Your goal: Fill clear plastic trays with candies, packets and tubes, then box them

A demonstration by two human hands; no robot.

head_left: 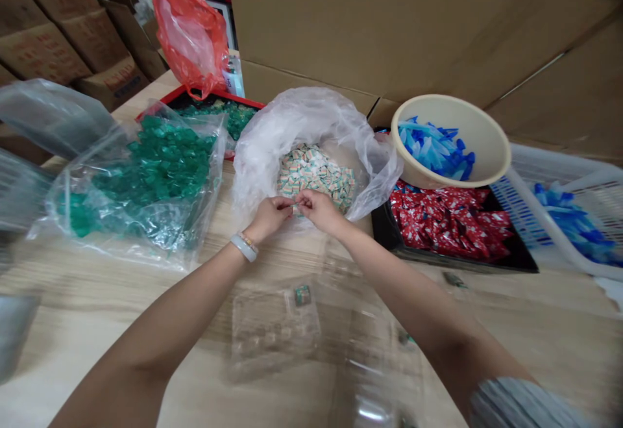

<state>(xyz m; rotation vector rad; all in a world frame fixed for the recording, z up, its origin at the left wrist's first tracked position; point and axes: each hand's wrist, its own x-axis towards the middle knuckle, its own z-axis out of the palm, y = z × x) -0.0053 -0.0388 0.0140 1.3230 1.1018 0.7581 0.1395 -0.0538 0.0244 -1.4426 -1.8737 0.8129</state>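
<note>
My left hand (270,215) and my right hand (320,210) meet at the near edge of a whitish plastic bag (260,132). Fingers of both are pinched together, tip to tip; whatever sits between them is too small to make out. Inside the rolled-open bag lies a heap of small pieces (316,171) striped in white, orange and green. Below my hands, on the wooden table (195,350), is a transparent plastic tray (272,334), blurred, with a small green-and-dark piece (302,295) in its upper right corner.
Left stands a transparent bag of green pieces (160,162), a red-rimmed tray (248,100) behind it. Right are a cream bowl (487,136) of blue pieces, a black tray (528,262) of red packets (448,223) and a white basket (545,220). Cardboard (389,25) walls the back.
</note>
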